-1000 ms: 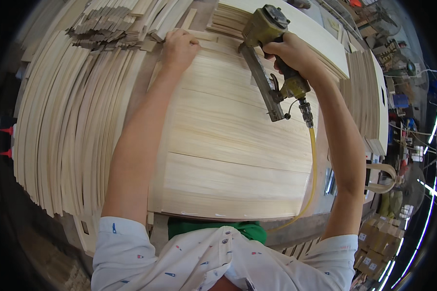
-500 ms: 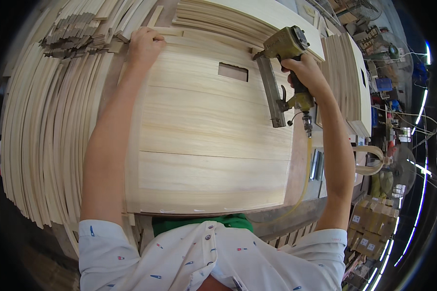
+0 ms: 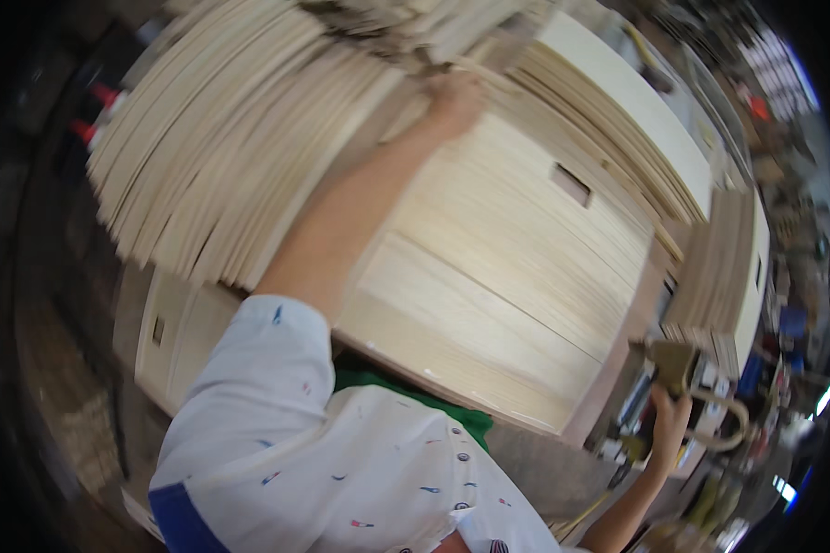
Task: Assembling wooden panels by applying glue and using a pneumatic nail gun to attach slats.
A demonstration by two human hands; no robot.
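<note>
A pale wooden panel [image 3: 489, 249] with a rectangular cut-out lies flat on the bench. At its far left corner my left hand [image 3: 455, 103] rests with curled fingers, beside the end of a thin wooden strip [image 3: 484, 74]. Motion blur hides what those fingers grip. Low on the right, past the panel's near right corner, my right hand [image 3: 670, 415] is closed around a nail gun [image 3: 670, 364]. The tool is off the panel, near the bench's right side, and partly smeared.
Many long wooden slats [image 3: 221, 166] are stacked left of the panel. Beyond it lies a stack of boards [image 3: 618, 120], with another board stack [image 3: 715, 267] on the right. A curved wooden piece [image 3: 724, 419] sits beside the nail gun. A notched board [image 3: 161, 323] is at lower left.
My right hand has carried the nail gun from above the panel down to the right, off the panel. The view has turned; my left hand stays at the panel's far left corner.
</note>
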